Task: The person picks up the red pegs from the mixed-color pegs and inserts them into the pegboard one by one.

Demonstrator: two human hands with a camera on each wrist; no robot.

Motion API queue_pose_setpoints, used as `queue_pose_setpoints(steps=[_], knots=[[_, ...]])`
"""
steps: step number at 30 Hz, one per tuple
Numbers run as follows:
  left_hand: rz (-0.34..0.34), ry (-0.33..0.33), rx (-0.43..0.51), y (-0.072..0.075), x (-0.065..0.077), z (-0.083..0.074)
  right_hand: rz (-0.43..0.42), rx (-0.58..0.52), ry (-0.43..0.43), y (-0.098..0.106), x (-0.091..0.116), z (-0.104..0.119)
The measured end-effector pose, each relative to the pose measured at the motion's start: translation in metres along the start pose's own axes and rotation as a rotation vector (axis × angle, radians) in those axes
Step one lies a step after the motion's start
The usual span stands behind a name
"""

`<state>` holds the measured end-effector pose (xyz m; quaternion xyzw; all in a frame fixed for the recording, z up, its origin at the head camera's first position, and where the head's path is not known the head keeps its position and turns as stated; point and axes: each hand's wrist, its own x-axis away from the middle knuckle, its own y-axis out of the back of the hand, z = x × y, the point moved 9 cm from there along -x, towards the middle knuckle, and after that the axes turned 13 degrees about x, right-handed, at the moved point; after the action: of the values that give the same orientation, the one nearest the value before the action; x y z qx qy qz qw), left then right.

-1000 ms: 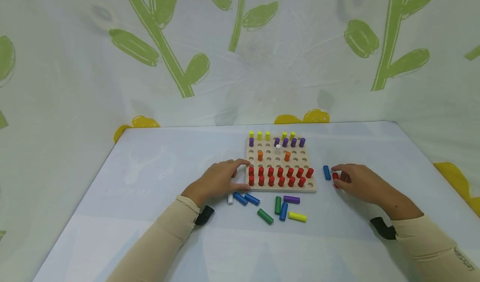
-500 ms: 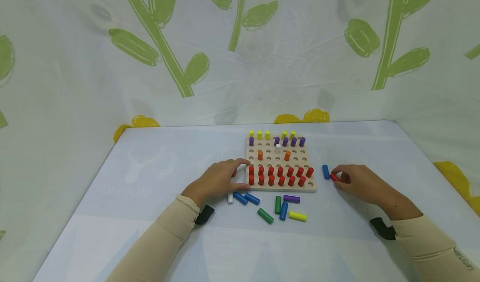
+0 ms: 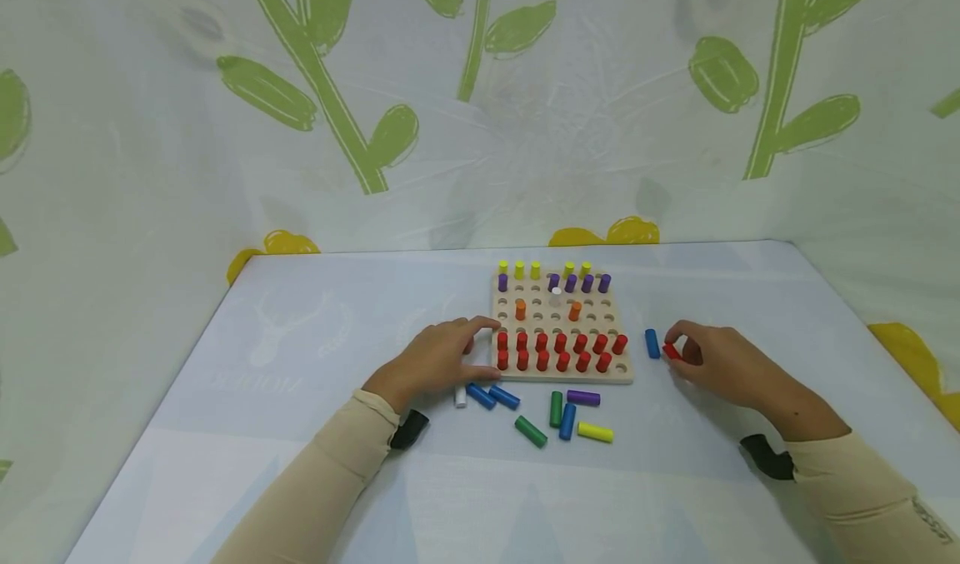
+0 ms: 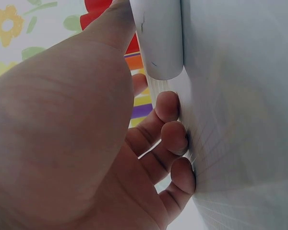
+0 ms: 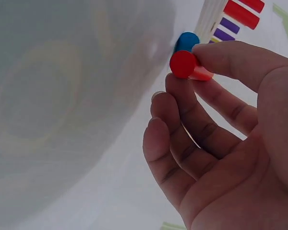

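Note:
A wooden peg board (image 3: 624, 372) carries two front rows of red pegs (image 3: 561, 343), with orange, white, purple and yellow pegs farther back. My left hand (image 3: 435, 360) rests at the board's left edge, thumb and forefinger spread along it, the other fingers loosely bent on the table in the left wrist view. Right of the board, my right hand (image 3: 723, 364) pinches a red peg (image 5: 182, 64) between thumb and fingers, close over the table. Just left of that peg lies a blue peg (image 3: 652, 344).
Loose pegs lie in front of the board: a white peg (image 3: 461, 397) by my left wrist, several blue ones, two green ones (image 3: 531, 431), a purple peg (image 3: 583, 398) and a yellow peg (image 3: 595, 433). A patterned cloth wall (image 3: 480, 172) rises behind the table.
My right fingers have closed on the red peg, which has turned from pointing toward me to a slant. The blue peg beside it shifted slightly. My left hand stays still.

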<state>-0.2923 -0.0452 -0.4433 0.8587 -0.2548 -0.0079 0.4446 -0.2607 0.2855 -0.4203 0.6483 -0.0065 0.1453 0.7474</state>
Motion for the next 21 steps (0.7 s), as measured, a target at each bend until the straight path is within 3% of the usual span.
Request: queue_pose_setpoints(steps=[9,21], knots=[[0.004,0.011,-0.002,0.000,-0.001,0.000,0.007,-0.014,-0.019,0.008,0.005,0.013],[0.003,0.016,0.008,-0.001,-0.001,0.001,-0.086,-0.044,0.035,0.016,0.008,0.037]])
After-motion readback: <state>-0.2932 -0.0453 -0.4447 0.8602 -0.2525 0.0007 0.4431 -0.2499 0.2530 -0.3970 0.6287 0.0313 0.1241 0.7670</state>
